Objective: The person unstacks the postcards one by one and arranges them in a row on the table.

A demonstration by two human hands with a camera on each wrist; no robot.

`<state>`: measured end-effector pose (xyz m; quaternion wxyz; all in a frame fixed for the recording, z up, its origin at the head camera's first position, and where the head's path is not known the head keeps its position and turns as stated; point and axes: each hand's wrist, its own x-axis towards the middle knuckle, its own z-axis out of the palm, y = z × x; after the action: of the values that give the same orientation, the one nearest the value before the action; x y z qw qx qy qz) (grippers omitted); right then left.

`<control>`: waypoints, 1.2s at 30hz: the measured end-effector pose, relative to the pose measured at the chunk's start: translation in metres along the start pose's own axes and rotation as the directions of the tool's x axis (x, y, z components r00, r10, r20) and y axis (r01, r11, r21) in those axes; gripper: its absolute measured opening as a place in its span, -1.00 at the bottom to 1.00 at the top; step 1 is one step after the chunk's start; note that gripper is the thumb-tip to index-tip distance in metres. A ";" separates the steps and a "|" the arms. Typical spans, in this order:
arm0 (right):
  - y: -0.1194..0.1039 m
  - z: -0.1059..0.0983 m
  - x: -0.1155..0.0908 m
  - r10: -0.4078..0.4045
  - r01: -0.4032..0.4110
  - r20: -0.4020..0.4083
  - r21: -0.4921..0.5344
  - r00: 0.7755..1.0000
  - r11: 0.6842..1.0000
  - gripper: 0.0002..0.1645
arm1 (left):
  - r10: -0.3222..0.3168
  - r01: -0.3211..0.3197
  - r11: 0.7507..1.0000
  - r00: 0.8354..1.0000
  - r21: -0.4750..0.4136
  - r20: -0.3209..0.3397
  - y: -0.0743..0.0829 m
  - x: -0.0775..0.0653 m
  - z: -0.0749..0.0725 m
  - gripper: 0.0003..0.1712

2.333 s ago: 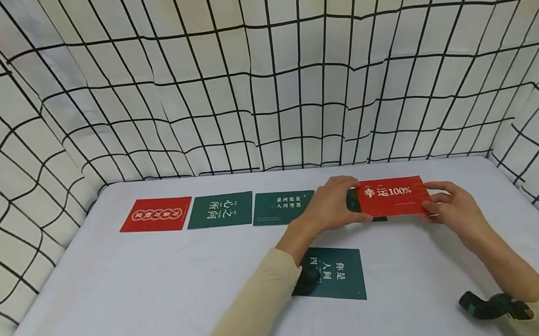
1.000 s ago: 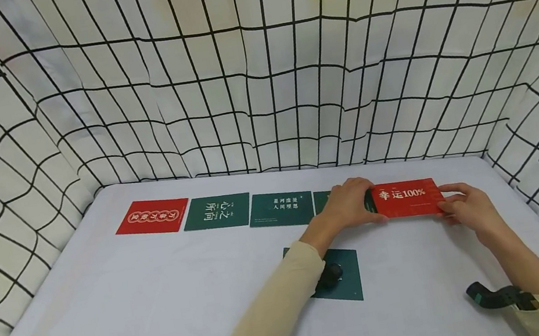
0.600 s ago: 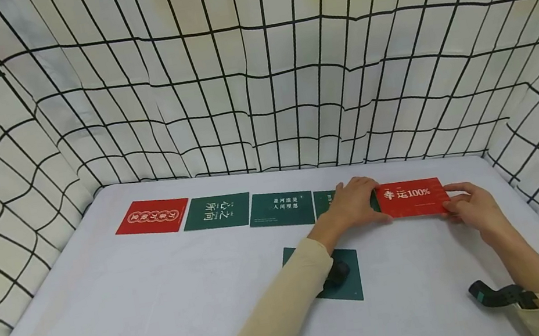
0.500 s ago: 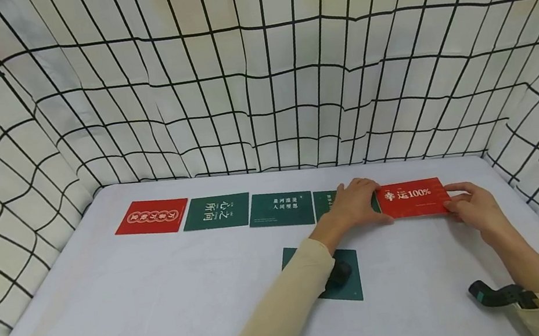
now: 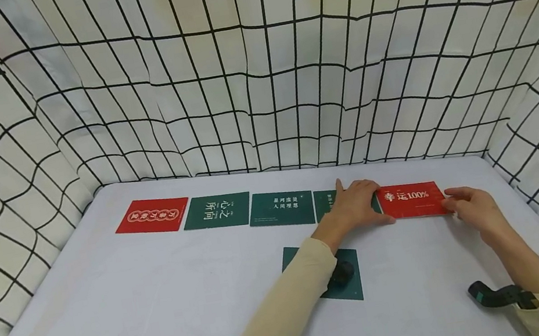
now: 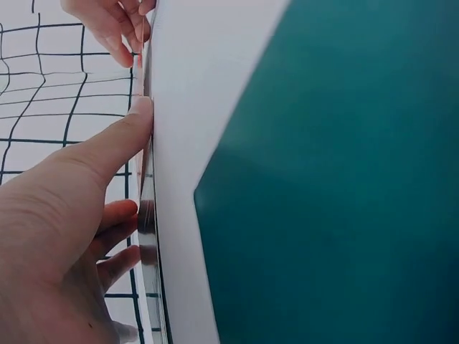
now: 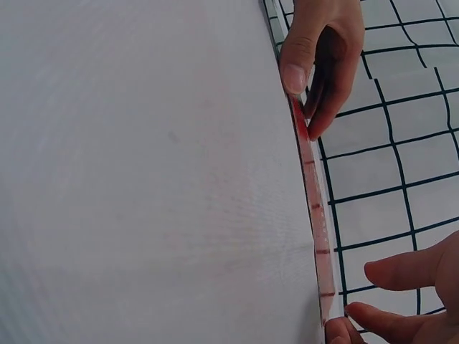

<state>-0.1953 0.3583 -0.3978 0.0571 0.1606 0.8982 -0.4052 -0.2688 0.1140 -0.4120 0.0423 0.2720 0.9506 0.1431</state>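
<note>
A red card printed "幸运100%" (image 5: 409, 201) lies flat at the right end of a row of cards. My left hand (image 5: 352, 206) spans a green card (image 5: 323, 201), largely covering it; its thumb touches the table-side edge where the green and red cards meet. At the red card's right edge is my right hand (image 5: 478, 212), its thumb and index finger apart in the right wrist view, other fingertips right at the card's corner. Below my left forearm lies another green card (image 5: 352, 283), partly hidden by the sleeve and wrist camera; it looms large in the left wrist view.
The row runs on leftward with a green card (image 5: 281, 209), a second green card (image 5: 216, 211) and a red card (image 5: 152, 216). All lie on a white-covered table (image 5: 164, 302). Black grid netting (image 5: 247, 77) over white cloth walls the back and sides.
The red card has slid right, off the green card it overlapped, and dropped flat. Both hands moved right with it; the right hand's grip on its edge has loosened.
</note>
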 end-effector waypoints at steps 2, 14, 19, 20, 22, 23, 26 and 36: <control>0.000 0.000 0.000 -0.001 0.001 -0.002 -0.002 1.000 1.000 -0.25 | 0.001 -0.001 1.000 1.000 0.004 -0.006 0.000 0.000 0.000 -0.09; 0.001 0.003 -0.002 -0.037 0.037 -0.001 -0.055 0.999 0.998 -0.23 | 0.017 -0.016 0.999 1.000 0.033 -0.023 0.006 -0.008 -0.008 -0.08; -0.004 0.005 -0.004 -0.064 0.062 -0.026 -0.073 0.998 0.995 -0.23 | 0.037 -0.038 0.999 0.998 -0.020 -0.045 0.003 -0.015 -0.013 -0.15; -0.005 0.006 -0.005 -0.077 0.074 -0.036 -0.082 0.996 0.994 -0.23 | 0.043 -0.044 0.999 0.998 -0.031 -0.048 0.001 -0.016 -0.014 -0.16; -0.010 0.009 -0.006 -0.107 0.102 -0.053 -0.090 0.993 0.991 -0.22 | 0.053 -0.055 0.997 0.997 -0.044 -0.052 -0.003 -0.021 -0.017 -0.19; -0.012 0.011 -0.008 -0.126 0.119 -0.062 -0.095 0.990 0.988 -0.22 | 0.057 -0.060 0.997 0.997 -0.048 -0.053 -0.005 -0.023 -0.019 -0.21; -0.019 0.015 -0.011 -0.195 0.185 -0.083 -0.111 0.977 0.976 -0.22 | 0.067 -0.070 0.996 0.996 -0.051 -0.058 -0.012 -0.028 -0.021 -0.24; -0.043 0.023 -0.030 -0.333 0.319 -0.063 -0.161 0.941 0.934 -0.21 | 0.132 -0.136 0.990 0.988 -0.046 -0.081 -0.024 -0.047 -0.032 -0.30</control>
<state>-0.1821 0.3074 -0.3760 -0.0392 0.0226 0.9417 -0.3334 -0.2457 0.0614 -0.3887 0.0024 0.3285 0.9271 0.1804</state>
